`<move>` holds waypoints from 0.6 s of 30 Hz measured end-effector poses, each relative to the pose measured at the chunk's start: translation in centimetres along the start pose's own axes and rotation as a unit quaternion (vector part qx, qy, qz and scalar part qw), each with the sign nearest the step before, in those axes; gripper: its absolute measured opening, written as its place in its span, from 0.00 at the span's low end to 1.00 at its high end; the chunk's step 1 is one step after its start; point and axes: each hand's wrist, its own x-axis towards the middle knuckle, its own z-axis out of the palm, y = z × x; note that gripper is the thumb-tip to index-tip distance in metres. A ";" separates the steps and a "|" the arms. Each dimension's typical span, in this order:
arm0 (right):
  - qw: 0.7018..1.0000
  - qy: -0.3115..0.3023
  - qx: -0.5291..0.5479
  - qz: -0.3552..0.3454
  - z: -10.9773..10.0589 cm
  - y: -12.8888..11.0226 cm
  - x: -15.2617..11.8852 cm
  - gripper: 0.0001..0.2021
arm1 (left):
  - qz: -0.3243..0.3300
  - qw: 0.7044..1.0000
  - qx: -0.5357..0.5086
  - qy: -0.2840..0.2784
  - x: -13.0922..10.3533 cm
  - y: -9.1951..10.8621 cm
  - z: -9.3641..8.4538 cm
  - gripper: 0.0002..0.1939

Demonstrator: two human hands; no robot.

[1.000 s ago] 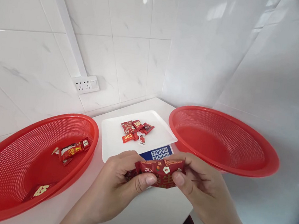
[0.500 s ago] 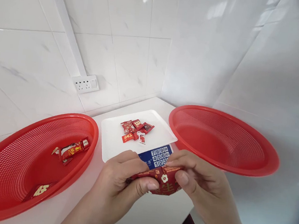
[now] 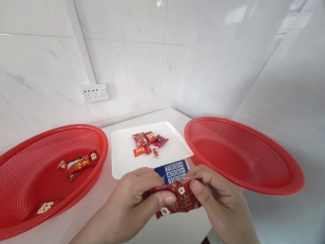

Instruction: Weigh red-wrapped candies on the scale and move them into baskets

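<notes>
Between both hands is a red snack packet (image 3: pixel 181 202) with gold characters and white flowers. My left hand (image 3: pixel 138 201) pinches its left end, thumb on the near face. My right hand (image 3: pixel 215 198) grips its upper right edge between thumb and fingers. Just beyond the hands, a blue keypad panel (image 3: pixel 171 171) with number keys shows in front of a white tray (image 3: pixel 120 152). Several small red packets (image 3: pixel 148 142) lie heaped on the tray. What is under the fingers is hidden.
A red mesh basket (image 3: pixel 1 166) on the left holds a few red packets (image 3: pixel 80 163). Another red basket (image 3: pixel 236 146) stands on the right. Behind the white table (image 3: pixel 164 235) are a tiled wall and a wall socket (image 3: pixel 95 93).
The packet has been tilted so that more of its printed face shows, with both hands still on it. The whole view has shifted slightly.
</notes>
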 end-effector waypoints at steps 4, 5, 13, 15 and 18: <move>0.989 -0.022 0.113 0.094 -0.9 0.9 0.0 0.11 | 0.005 0.995 -0.063 0.073 -0.1 -0.4 -0.4 0.10; 0.980 -0.013 0.156 0.118 -1.1 1.0 0.0 0.12 | 0.008 0.986 -0.094 0.140 -0.1 -0.5 -0.7 0.07; 0.925 0.054 0.315 0.204 -2.7 1.6 0.6 0.10 | -0.025 0.892 -0.319 0.321 0.6 -1.4 -3.5 0.10; 0.919 0.058 0.327 0.214 -2.8 1.7 0.6 0.10 | -0.033 0.897 -0.316 0.309 0.7 -1.5 -3.4 0.15; 0.914 0.072 0.330 0.223 -2.9 1.8 0.5 0.09 | -0.045 0.902 -0.304 0.304 0.8 -1.7 -3.1 0.22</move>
